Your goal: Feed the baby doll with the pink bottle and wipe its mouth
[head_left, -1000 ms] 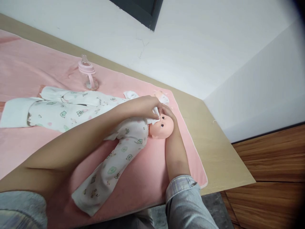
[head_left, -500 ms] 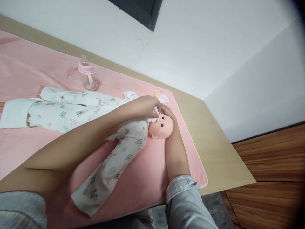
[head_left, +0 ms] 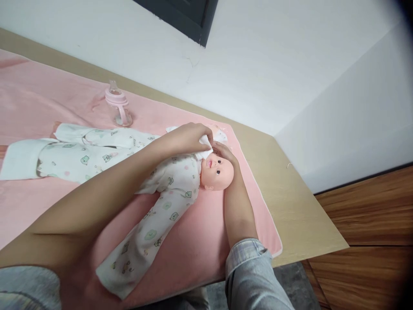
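Note:
A baby doll (head_left: 217, 172) in a white animal-print sleepsuit (head_left: 161, 202) lies on a pink towel (head_left: 200, 241), head to the right. My left hand (head_left: 189, 137) is closed on a small white wipe (head_left: 205, 146), held just above the doll's cheek and mouth. My right hand (head_left: 227, 156) cups the far side and top of the doll's head, fingers curved against it.
A clear baby bottle with a pink lid and handles (head_left: 118, 105) stands at the back of the towel. The towel covers a light wooden table (head_left: 290, 202) against a white wall. Wooden floor lies to the right. A small pink-and-white cloth item (head_left: 221, 134) lies behind the head.
My left hand has lifted the wipe off the doll's face, up and slightly left, so the mouth and nose now show. My right hand stays on the head. The view shifted slightly.

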Demonstrator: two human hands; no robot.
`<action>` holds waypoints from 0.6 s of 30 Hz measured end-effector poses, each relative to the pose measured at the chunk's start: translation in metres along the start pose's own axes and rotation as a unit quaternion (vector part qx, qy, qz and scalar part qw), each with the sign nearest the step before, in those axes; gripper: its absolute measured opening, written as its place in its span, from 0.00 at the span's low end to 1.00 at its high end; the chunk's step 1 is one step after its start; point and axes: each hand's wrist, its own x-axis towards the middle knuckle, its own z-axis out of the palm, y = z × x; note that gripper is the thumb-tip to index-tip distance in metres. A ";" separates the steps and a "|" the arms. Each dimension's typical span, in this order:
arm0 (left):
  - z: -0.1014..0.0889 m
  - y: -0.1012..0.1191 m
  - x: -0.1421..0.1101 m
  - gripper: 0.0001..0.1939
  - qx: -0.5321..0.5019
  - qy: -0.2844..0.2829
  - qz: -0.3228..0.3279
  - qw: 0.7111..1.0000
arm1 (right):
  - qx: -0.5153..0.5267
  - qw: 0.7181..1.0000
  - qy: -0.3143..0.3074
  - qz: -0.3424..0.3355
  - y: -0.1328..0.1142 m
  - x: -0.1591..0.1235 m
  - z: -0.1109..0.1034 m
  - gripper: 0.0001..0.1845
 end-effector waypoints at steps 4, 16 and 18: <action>-0.012 -0.015 0.000 0.19 0.012 0.046 -0.016 0.999 | 0.023 0.996 -0.076 -0.030 -0.013 0.006 -0.017 0.20; -0.030 -0.033 0.000 0.26 0.011 0.034 -0.081 0.996 | -0.289 0.924 -0.174 -0.181 -0.116 -0.060 0.015 0.16; -0.027 -0.034 0.001 0.26 0.008 0.038 -0.076 0.996 | -0.305 0.916 -0.175 -0.194 -0.119 -0.062 0.019 0.17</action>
